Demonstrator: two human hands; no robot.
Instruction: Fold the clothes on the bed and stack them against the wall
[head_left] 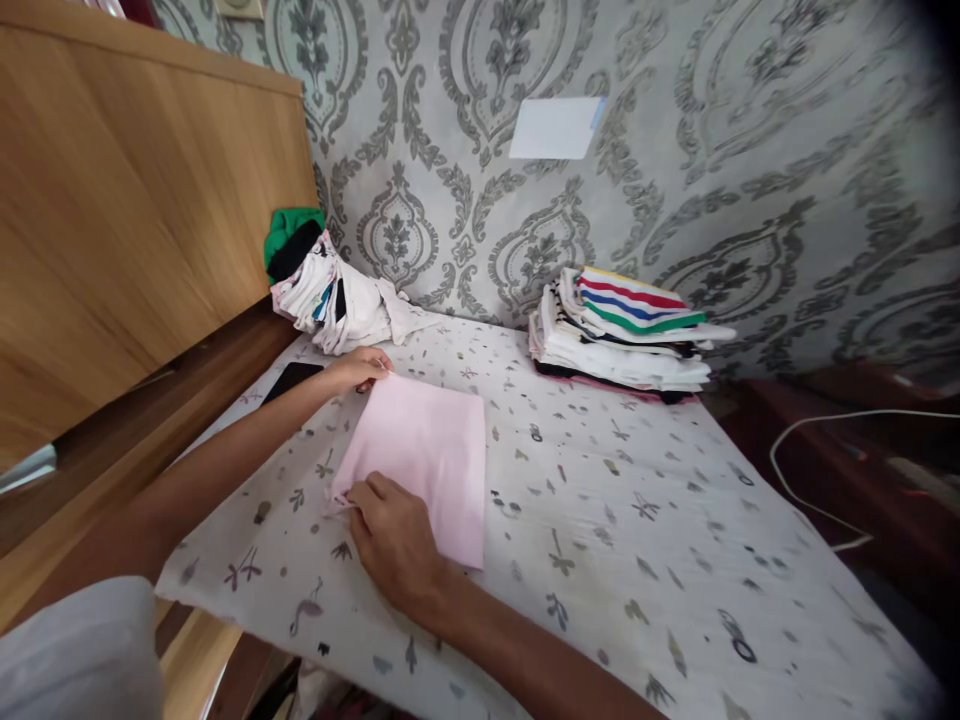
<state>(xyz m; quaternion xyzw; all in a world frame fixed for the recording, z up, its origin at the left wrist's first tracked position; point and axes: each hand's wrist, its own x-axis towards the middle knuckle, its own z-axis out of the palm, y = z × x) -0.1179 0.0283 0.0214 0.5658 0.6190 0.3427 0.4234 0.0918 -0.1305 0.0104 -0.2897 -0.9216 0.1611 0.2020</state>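
A pink piece of folded cloth (pixel 427 430) lies flat on the patterned white sheet (pixel 600 480). At its far left corner my left hand (pixel 361 368) is closed, pinching the edge between thumb and fingers. My right hand (pixel 394 540) grips the near left corner, its fingers curled over the cloth's edge. Whether the cloth is a garment, I cannot tell. The fold on its right side is smooth and straight.
A neat stack of folded clothes (pixel 622 335) stands at the back right by the wall. A loose heap of clothes (pixel 337 290) sits at the back left, beside a wooden panel (pixel 150 170). A dark flat object (pixel 291 380) lies behind my left forearm. A white cable (pixel 795 430) hangs at the right.
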